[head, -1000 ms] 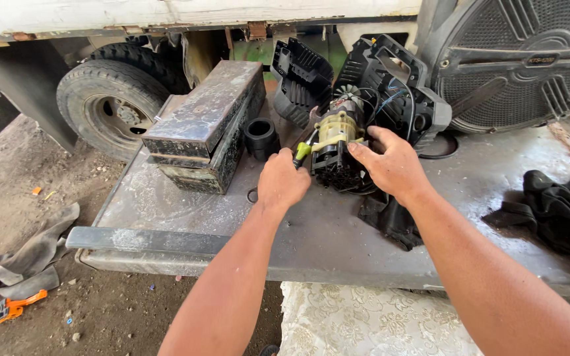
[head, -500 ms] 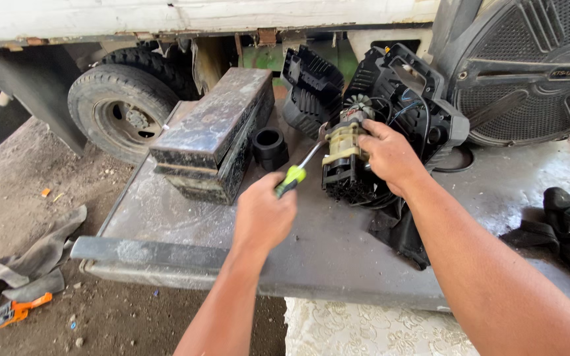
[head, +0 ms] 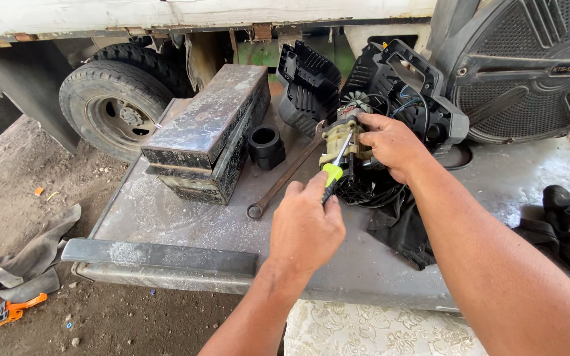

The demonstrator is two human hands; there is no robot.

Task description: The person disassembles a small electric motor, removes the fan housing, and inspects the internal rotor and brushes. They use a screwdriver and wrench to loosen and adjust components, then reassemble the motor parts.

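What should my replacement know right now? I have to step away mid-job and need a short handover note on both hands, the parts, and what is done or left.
Left hand: gripping a screwdriver with a green-yellow handle, tip up against the motor.
Right hand: steadying the motor from the right, on top of the black housing.
Parts: a removed black cover leans behind; a long wrench lies on the metal table, beside a black ring and a metal box.
Done: the housing looks opened, motor exposed.
Left: probably the motor's fasteners; whether any are out cannot be seen.
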